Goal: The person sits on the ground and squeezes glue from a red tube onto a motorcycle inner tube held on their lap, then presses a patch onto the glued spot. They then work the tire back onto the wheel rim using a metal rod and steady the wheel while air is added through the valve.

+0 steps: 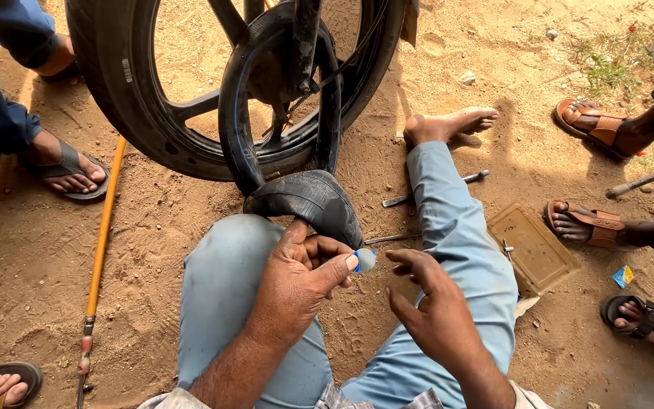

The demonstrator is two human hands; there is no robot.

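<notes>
We sit on dry, sandy brown ground [191, 220] outdoors, working a black rubber inner tube [308, 201] pulled from a black spoked motorcycle wheel [138, 113].

Just below the tube, our left hand [297, 284] pinches a small round pale-blue patch [365, 260] between thumb and forefinger, other fingers curled against the tube's folded end. Our right hand [433, 310], right of the tube and close to the patch, holds nothing, fingers loosely spread and bent. The tube loops up from our light-blue trouser knee into the wheel. Right of the tube lie thin metal tyre levers [437, 188] and a flat tan rectangular tray [533, 248] on the dirt. Left of the tube runs a long orange stick [104, 227]. Sandalled feet of other people ring the patch of earth, and sparse grass [615, 64] shows far right.
</notes>
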